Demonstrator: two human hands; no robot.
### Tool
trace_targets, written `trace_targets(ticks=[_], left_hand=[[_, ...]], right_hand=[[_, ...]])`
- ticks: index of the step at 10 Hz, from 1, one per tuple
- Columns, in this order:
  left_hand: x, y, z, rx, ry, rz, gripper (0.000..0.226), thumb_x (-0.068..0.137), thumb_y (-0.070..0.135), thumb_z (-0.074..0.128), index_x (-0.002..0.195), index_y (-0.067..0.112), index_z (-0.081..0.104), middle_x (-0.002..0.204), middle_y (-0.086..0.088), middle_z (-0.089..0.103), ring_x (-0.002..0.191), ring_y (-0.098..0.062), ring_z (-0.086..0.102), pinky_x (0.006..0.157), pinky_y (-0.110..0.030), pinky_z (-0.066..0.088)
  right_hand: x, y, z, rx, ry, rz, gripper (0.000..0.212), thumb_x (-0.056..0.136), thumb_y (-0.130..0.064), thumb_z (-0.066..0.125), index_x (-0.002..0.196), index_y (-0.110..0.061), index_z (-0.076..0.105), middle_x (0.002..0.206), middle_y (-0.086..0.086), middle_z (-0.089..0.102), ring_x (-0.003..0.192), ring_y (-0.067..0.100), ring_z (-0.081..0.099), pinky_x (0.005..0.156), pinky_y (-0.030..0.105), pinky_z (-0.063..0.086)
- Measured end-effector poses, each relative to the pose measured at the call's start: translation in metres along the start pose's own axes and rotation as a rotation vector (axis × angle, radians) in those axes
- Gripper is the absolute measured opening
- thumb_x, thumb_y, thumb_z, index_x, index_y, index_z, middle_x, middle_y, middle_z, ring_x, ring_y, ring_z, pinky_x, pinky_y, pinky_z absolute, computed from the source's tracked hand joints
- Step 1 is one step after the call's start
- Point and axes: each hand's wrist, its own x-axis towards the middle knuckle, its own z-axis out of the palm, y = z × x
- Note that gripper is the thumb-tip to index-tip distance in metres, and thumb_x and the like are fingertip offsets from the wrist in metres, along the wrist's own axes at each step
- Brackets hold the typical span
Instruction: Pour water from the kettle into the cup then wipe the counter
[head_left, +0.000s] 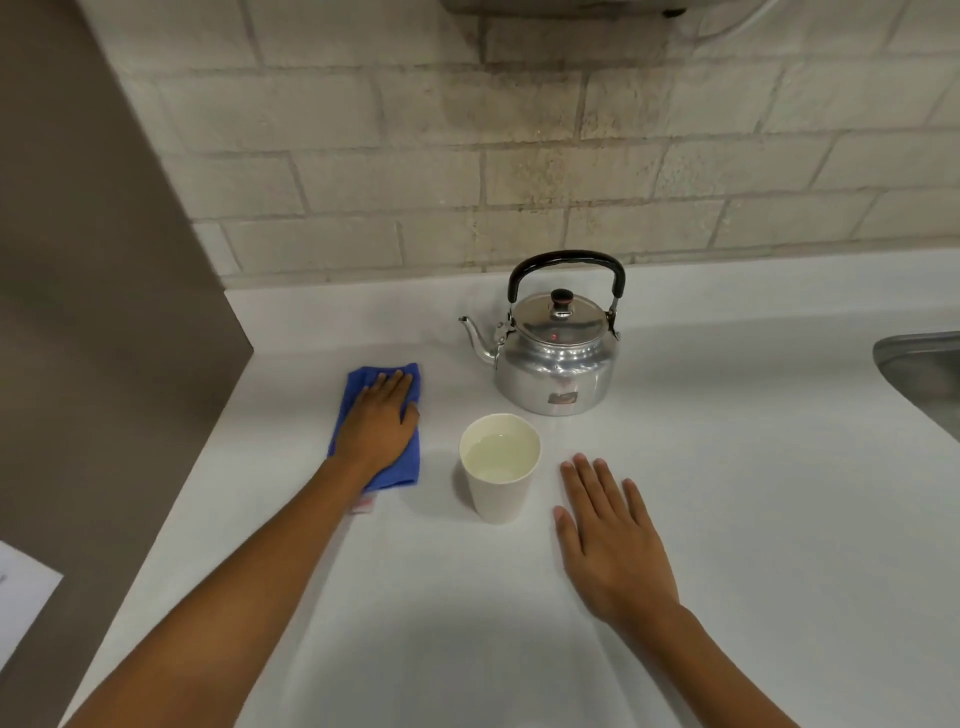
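The pouring looks finished, and the wiping step is the one in hand. The left hand (378, 427) is pressing flat on a folded blue cloth (382, 470) in the centre-left of the frame, its fingers (387, 383) lying stretched out and close together on top of the fabric rather than curling round it. The right hand (610, 540) is resting palm down on the white tabletop (441, 623) in the lower right of centre, fingers spread and holding nothing.

Between the two hands the white cup (500, 467) is standing upright, just beside the cloth's right edge and apart from it, and it is holding clear water to well below the rim. Behind it, toward the tiled wall, the aluminium kettle (553, 358) is sitting upright on the tabletop with its lid on, its black handle raised and its spout pointing toward the left of the frame; what remains inside cannot be seen. The corner of a steel sink (922, 374) is showing at the right edge.

The next move probably calls for sliding the cloth across the surface under steady downward pressure, while steering round the cup so that it is not knocked over.
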Motion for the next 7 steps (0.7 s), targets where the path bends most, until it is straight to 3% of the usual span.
trace_targets(ticks=[3,7], left_hand=[[0.035,0.005,0.003,-0.018,-0.087,-0.080,0.053,0.098,0.027,0.026,0.145,0.008,0.013,0.156,-0.010,0.013,0.144,-0.024,0.009,0.118,-0.036,0.005],[-0.014,0.006,-0.022,0.098,0.198,-0.107,0.054,0.097,0.028,0.028,0.142,0.000,0.019,0.152,-0.018,0.024,0.141,-0.030,0.020,0.115,-0.040,0.015]], right_hand=[[0.001,0.000,0.000,-0.008,0.011,-0.004,0.053,0.097,-0.042,0.010,0.139,-0.024,-0.016,0.155,-0.009,-0.011,0.141,0.009,-0.016,0.117,0.033,-0.010],[0.000,-0.001,-0.004,-0.027,-0.012,-0.001,0.055,0.098,-0.040,0.013,0.146,-0.021,-0.003,0.159,-0.003,-0.001,0.145,0.015,-0.007,0.118,0.036,-0.005]])
